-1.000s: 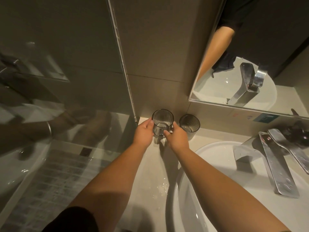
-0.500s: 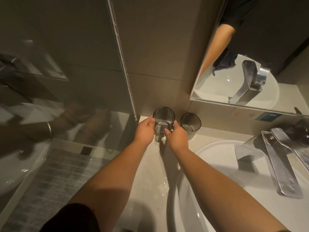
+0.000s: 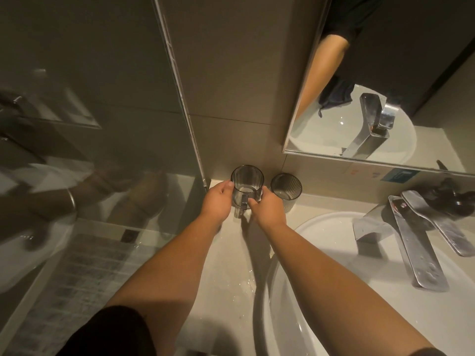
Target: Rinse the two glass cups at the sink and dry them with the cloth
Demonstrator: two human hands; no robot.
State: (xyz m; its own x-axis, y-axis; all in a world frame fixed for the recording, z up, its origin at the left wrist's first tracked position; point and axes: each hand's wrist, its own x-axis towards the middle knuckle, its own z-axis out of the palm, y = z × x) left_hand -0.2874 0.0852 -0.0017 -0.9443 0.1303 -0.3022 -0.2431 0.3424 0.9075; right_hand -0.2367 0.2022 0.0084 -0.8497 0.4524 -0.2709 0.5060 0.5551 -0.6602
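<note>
A smoky glass cup with a handle [image 3: 247,185] stands upright at the back of the counter, against the wall. My left hand [image 3: 217,201] grips its left side and my right hand [image 3: 267,208] grips its right side, near the handle. A second ribbed glass cup [image 3: 286,189] stands just to the right, untouched. The white sink basin [image 3: 321,227] lies to the right of my arms. A dark cloth shows only as a reflection in the mirror [image 3: 335,95].
The chrome faucet [image 3: 411,242] reaches over the basin at the right. A dark object [image 3: 452,199] sits behind it. A glass shower partition [image 3: 180,98] stands at the left. Water is splashed on the counter [image 3: 231,273] between my arms.
Both hands stay on the handled cup; it has shifted very slightly toward the wall. The view has tilted a little.
</note>
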